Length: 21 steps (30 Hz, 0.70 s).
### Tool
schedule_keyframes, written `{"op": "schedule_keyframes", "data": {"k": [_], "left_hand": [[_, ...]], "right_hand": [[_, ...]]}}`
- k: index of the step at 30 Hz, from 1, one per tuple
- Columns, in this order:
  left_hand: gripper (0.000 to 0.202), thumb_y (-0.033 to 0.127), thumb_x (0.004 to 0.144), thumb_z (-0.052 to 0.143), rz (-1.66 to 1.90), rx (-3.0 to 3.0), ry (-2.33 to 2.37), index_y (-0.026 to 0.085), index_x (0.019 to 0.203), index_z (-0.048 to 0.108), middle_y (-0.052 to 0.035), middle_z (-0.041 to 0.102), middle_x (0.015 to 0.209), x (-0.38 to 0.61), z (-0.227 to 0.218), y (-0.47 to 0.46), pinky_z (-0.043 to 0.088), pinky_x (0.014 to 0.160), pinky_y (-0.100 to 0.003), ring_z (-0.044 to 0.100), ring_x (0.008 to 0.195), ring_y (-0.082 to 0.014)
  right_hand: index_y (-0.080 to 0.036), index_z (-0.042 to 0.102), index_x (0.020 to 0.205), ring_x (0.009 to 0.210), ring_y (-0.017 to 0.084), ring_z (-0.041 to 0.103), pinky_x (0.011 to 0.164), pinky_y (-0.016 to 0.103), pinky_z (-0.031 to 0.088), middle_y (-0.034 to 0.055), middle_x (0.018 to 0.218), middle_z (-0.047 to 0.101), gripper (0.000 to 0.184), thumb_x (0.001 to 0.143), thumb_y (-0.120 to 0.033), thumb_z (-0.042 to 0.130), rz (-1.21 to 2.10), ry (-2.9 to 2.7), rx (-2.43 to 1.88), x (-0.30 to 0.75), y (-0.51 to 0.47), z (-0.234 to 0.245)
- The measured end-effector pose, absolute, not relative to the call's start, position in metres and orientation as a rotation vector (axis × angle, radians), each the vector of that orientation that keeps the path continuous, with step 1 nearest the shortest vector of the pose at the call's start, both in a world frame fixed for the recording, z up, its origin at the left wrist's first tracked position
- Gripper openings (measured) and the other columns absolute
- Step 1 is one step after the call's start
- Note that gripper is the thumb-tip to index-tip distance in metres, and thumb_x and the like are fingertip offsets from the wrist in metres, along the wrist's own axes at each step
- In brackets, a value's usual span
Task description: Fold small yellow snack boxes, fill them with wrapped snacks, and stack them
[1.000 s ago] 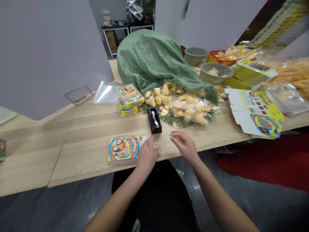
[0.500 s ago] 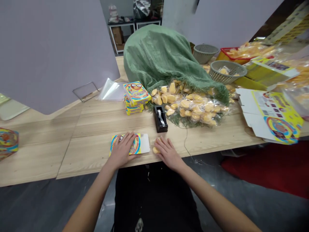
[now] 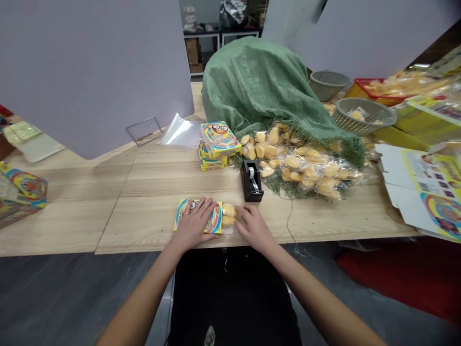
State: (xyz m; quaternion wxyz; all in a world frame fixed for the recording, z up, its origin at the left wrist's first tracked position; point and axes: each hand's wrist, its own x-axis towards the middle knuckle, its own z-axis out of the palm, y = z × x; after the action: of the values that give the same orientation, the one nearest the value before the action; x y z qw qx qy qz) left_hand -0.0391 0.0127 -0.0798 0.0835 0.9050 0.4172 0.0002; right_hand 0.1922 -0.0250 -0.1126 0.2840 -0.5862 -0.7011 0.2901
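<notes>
A small yellow, blue and red cardboard box (image 3: 217, 222) lies flat near the table's front edge, its open end to the right. My left hand (image 3: 196, 222) spans it from above, fingers over the top and thumb along the near edge. Yellow pieces in a clear plastic packet (image 3: 228, 214) lie at the open end, over the white flap (image 3: 227, 230), partly hidden by the box. My right hand (image 3: 254, 228) holds the packet's right end with bent fingertips. Just beyond stands a black tape dispenser (image 3: 251, 181).
Stacked printed boxes (image 3: 219, 139) stand behind, beside clear plastic bags (image 3: 180, 132). Several bagged yellow pieces (image 3: 306, 166) spill from under a green cloth (image 3: 259, 81). Grey baskets (image 3: 363, 115) and flattened cartons (image 3: 418, 187) are at right; another printed box (image 3: 23, 190) is at left.
My right hand has brought the packet left from the tabletop to the box's open end, over the flap. My left hand stays on the box. The view has shifted left.
</notes>
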Motion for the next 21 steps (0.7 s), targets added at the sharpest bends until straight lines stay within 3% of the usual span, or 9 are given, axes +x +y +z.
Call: {"op": "schedule_keyframes", "data": {"k": [2, 4, 7, 10, 13, 15, 18, 19, 21], "left_hand": [[0.094, 0.069, 0.075, 0.055, 0.004, 2.695, 1.252, 0.019, 0.148, 0.023, -0.0117, 0.029, 0.153, -0.039, -0.08, 0.013, 0.004, 0.116, -0.051, 0.022, 0.142, -0.0297], [0.095, 0.069, 0.075, 0.056, 0.01, 2.704, 1.244, 0.019, 0.148, 0.023, -0.0114, 0.029, 0.153, -0.039, -0.081, 0.013, 0.005, 0.116, -0.052, 0.022, 0.142, -0.0301], [0.096, 0.07, 0.074, 0.056, 0.024, 2.733, 1.222, 0.019, 0.148, 0.023, -0.012, 0.031, 0.152, -0.041, -0.083, 0.013, 0.007, 0.115, -0.053, 0.023, 0.142, -0.0312], [0.096, 0.069, 0.074, 0.057, 0.031, 2.752, 1.225, 0.019, 0.148, 0.023, -0.0123, 0.032, 0.152, -0.042, -0.087, 0.015, 0.008, 0.115, -0.054, 0.025, 0.141, -0.0317], [0.097, 0.068, 0.073, 0.058, 0.047, 2.768, 1.228, 0.02, 0.148, 0.022, -0.0118, 0.032, 0.152, -0.043, -0.091, 0.017, 0.009, 0.115, -0.053, 0.026, 0.141, -0.0318], [0.098, 0.068, 0.072, 0.06, 0.056, 2.777, 1.206, 0.021, 0.149, 0.022, -0.0114, 0.033, 0.151, -0.044, -0.093, 0.019, 0.011, 0.114, -0.053, 0.028, 0.14, -0.0319], [0.1, 0.069, 0.07, 0.062, 0.051, 2.764, 1.161, 0.023, 0.149, 0.022, -0.011, 0.035, 0.15, -0.044, -0.093, 0.02, 0.012, 0.114, -0.054, 0.03, 0.139, -0.0325], [0.101, 0.069, 0.069, 0.063, 0.048, 2.749, 1.157, 0.023, 0.149, 0.022, -0.0113, 0.035, 0.15, -0.044, -0.092, 0.021, 0.012, 0.114, -0.055, 0.031, 0.139, -0.033], [0.103, 0.07, 0.066, 0.064, 0.036, 2.701, 1.155, 0.023, 0.148, 0.023, -0.0123, 0.035, 0.15, -0.044, -0.088, 0.022, 0.013, 0.114, -0.057, 0.031, 0.138, -0.0345]], "right_hand": [[-0.013, 0.063, 0.118, 0.104, 0.026, 0.06, 0.097, 0.048, 0.045, 0.0169, 0.112, 0.061, 0.037, 0.086, -0.025, 0.048, 1.09, -1.671, -1.557, 0.194, -0.024, -0.109], [-0.017, 0.067, 0.107, 0.107, 0.023, 0.059, 0.101, 0.045, 0.043, 0.0129, 0.113, 0.063, 0.03, 0.085, -0.026, 0.05, 1.399, -1.395, -1.438, 0.19, -0.015, -0.107], [-0.019, 0.066, 0.103, 0.108, 0.02, 0.06, 0.099, 0.039, 0.044, 0.0091, 0.117, 0.064, 0.028, 0.079, -0.029, 0.055, 1.844, -0.892, -1.217, 0.175, 0.005, -0.104], [-0.016, 0.065, 0.096, 0.094, 0.019, 0.065, 0.09, 0.036, 0.05, 0.0089, 0.101, 0.07, 0.028, 0.077, -0.034, 0.054, 2.029, -0.761, -1.108, 0.15, 0.021, -0.102], [-0.014, 0.066, 0.088, 0.081, 0.019, 0.066, 0.08, 0.036, 0.053, 0.0086, 0.083, 0.07, 0.032, 0.081, -0.037, 0.045, 1.984, -0.867, -1.128, 0.132, 0.025, -0.099], [-0.015, 0.067, 0.085, 0.079, 0.02, 0.065, 0.078, 0.037, 0.052, 0.0073, 0.079, 0.07, 0.028, 0.08, -0.036, 0.048, 1.934, -0.951, -1.168, 0.139, 0.024, -0.094], [-0.02, 0.069, 0.083, 0.094, 0.024, 0.06, 0.092, 0.041, 0.044, 0.0063, 0.09, 0.07, 0.014, 0.075, -0.028, 0.06, 1.736, -1.105, -1.307, 0.19, 0.031, -0.078], [-0.021, 0.07, 0.086, 0.103, 0.025, 0.056, 0.1, 0.043, 0.038, 0.0072, 0.098, 0.069, 0.014, 0.076, -0.024, 0.06, 1.593, -1.168, -1.394, 0.215, 0.037, -0.071], [-0.021, 0.068, 0.103, 0.115, 0.03, 0.051, 0.102, 0.049, 0.033, 0.0116, 0.112, 0.065, 0.027, 0.082, -0.019, 0.052, 0.812, -1.56, -1.799, 0.27, 0.056, -0.062]]}}
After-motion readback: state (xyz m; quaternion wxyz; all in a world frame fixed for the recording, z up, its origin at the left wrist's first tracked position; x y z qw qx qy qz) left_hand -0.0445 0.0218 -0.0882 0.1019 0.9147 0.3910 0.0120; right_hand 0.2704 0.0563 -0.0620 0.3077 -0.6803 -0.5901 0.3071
